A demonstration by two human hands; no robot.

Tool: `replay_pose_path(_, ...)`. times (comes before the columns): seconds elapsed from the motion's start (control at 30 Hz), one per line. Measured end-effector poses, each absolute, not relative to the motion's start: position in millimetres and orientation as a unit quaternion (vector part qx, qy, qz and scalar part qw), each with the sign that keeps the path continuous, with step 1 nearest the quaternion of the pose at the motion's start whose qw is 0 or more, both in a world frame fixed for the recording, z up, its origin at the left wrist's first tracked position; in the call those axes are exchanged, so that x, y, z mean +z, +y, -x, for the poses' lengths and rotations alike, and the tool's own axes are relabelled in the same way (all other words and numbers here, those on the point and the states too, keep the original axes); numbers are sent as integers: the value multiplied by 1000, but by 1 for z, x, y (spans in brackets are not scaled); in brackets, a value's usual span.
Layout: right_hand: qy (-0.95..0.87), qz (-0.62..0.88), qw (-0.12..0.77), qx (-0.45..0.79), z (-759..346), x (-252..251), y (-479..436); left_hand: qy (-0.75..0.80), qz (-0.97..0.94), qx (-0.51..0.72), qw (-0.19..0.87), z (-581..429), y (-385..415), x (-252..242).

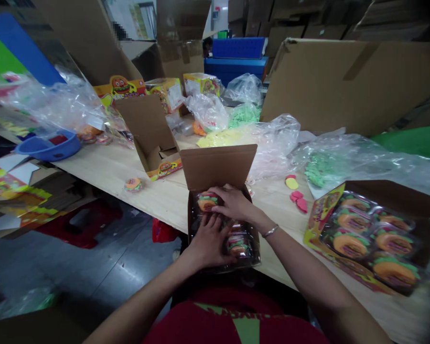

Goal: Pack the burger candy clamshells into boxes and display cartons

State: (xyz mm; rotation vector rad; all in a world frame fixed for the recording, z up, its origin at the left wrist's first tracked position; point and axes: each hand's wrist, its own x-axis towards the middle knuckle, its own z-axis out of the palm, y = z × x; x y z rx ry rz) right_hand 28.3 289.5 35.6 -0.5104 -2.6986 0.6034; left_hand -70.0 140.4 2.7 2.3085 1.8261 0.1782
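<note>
box (218, 165) of burger packs sits at the near edge of the surface (165, 193), its flap standing up at the back, and both hands are inside it. left grip (208, 242) lies flat on the packs at the near left, fingers spread, closed on nothing. right grip (232, 203) comes in from the right and rests over the far row, fingers curled down. whether it pinches a pack or only presses i cannot tell, since the fingertips are hidden. a bracelet (270, 231) shows on that wrist.

the work looks like seating packs in rows. done well, i judge, it wants the flat hand to hold the near packs down while the other nudges the far ones level. pressure should be light so the wrappers do not crush, and each pack should lie flat, not riding on its neighbour.

top pack (206, 201) lies just left of the right fingertips, touching or nearly so, and just beyond the left fingers. near pack (238, 246) shows at the box's near right, between the two wrists.

to the right a filled box (320, 210) lies tilted, with pink pieces (297, 198) between the two boxes. a loose pack (134, 184) lies well to the left, near an empty box (154, 138).
</note>
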Motion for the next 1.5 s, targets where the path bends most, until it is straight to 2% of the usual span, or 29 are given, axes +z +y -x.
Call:
replay_pose_path(0.37,-957,164,133,197,-15,42,290,617,-780,69,79,70,138,-5)
replay_pose_path(0.67,-969,216,99,70,-16,52,280,619,-780,67,66,69,137,2)
replay_pose_path(0.9,-971,165,101,139,-22,55,296,621,-778,76,64,73,137,1)
replay_pose_path(1.13,-976,168,114,73,-18,41,290,615,-783,61,66,71,139,3)
replay_pose_path(1.3,-973,135,104,156,-22,47,303,610,-788,66,59,73,138,5)
replay_pose_path(1.5,-977,166,86,103,-21,54,293,613,-785,64,55,73,138,3)
